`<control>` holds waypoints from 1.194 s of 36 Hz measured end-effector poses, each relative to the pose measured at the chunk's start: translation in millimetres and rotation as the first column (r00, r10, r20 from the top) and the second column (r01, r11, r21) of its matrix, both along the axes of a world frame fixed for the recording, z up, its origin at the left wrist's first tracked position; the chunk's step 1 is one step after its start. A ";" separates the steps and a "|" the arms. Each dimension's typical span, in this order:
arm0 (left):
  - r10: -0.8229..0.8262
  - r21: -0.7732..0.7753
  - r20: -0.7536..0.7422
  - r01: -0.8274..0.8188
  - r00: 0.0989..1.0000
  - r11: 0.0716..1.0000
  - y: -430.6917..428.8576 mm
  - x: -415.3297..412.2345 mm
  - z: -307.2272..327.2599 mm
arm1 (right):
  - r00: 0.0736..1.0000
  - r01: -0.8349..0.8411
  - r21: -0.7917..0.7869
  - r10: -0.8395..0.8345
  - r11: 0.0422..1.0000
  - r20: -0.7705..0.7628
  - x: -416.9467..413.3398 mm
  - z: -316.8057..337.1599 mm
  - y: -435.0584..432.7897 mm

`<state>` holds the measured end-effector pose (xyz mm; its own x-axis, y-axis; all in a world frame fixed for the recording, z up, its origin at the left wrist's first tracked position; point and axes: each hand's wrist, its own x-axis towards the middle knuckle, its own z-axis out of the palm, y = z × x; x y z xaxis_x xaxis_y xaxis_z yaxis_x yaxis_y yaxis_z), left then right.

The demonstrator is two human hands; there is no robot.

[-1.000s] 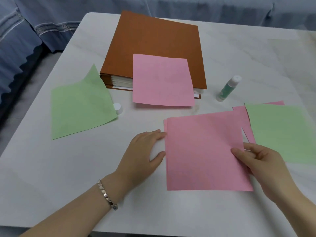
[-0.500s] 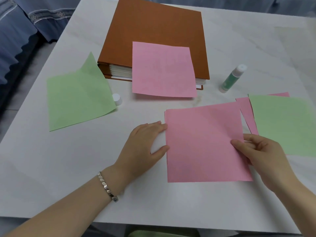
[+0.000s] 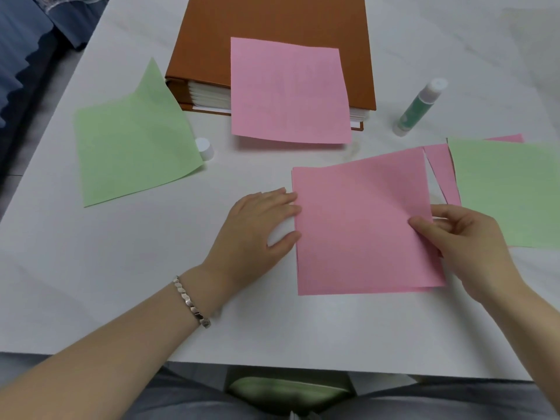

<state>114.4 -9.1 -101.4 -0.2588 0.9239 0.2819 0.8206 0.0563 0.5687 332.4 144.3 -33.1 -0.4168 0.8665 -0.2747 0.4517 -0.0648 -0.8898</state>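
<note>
Pink sheet (image 3: 363, 228) lies flat on the white table (image 3: 91, 283), right of centre and towards the near edge; a second layer shows along its near and left edges. Left hand (image 3: 257, 225) is flat on the table with fingers straight, fingertips and thumb touching the sheet's left edge, nothing gripped. Right hand (image 3: 463, 237) pinches the sheet's right edge, thumb on top and fingers curled at the edge. Bracelet (image 3: 191, 301) on the left wrist. Brown binder (image 3: 272, 25) sits at the far edge, centre, with a second pink sheet (image 3: 288, 92) on its cover overhanging the near side. Green sheet (image 3: 133, 140) is near the left edge, one corner curled up, with a white cap (image 3: 203, 148) just beside its right edge. Glue stick (image 3: 419, 107) lies tilted right of the binder, uncapped or not, can't tell. Another green sheet (image 3: 509, 192) is at the right edge, lying over a pink offcut (image 3: 442, 174) just beside the held sheet.
</note>
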 end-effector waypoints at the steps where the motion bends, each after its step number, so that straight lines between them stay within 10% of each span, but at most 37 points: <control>1: -0.002 0.005 -0.004 0.002 1.000 1.000 0.1 0.0 -0.2 | 1.000 0.001 0.001 -0.001 1.000 -0.002 0.2 0.0 -0.2; 43: 0.004 -0.008 -0.062 -0.005 0.998 1.000 0.8 1.5 1.3 | 0.999 -0.002 -0.033 0.000 0.999 -0.055 6.9 -0.2 -4.2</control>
